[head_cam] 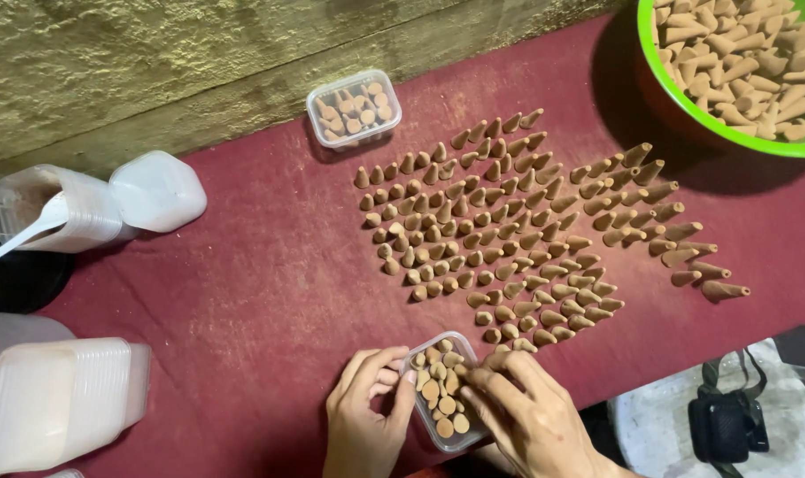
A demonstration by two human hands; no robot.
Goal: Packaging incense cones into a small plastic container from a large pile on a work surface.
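The left hand [364, 416] closes its grip on the side of a small clear plastic box [442, 394] at the red surface's [261, 292] near edge; the right hand's [531, 416] fingers press brown cones [438, 389] into it, blunt bases up. More cones [500, 230] stand in rows beyond, beside a filled box [354, 109].

Left hand [364, 412] fingers curled, right hand [522, 409] fingers extended, hands close together

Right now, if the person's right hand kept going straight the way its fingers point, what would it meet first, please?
The right hand points up-left over the small clear box. Its fingertips already touch the brown cones inside, so those come first; beyond lies the left hand, though depth is unclear.
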